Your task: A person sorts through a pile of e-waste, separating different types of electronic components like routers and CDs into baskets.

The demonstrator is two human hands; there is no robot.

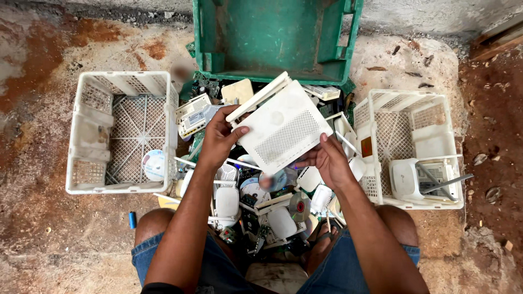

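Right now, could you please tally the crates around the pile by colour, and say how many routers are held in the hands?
White crates: 2 (left white crate, right white crate)
Green crate: 1
White router held by left hand and right hand: 1
Total: 4

Crates: 3, i.e. 2 white, left (pixel 122 133) and right (pixel 414 147), plus 1 green (pixel 275 38). Hands: 2, left (pixel 218 139) & right (pixel 327 158). Routers: 1 held (pixel 280 128), 1 in the right crate (pixel 419 177); pile (pixel 261 201) too jumbled to count. Discs: approx. 3 visible, 1 in the left crate (pixel 154 165).
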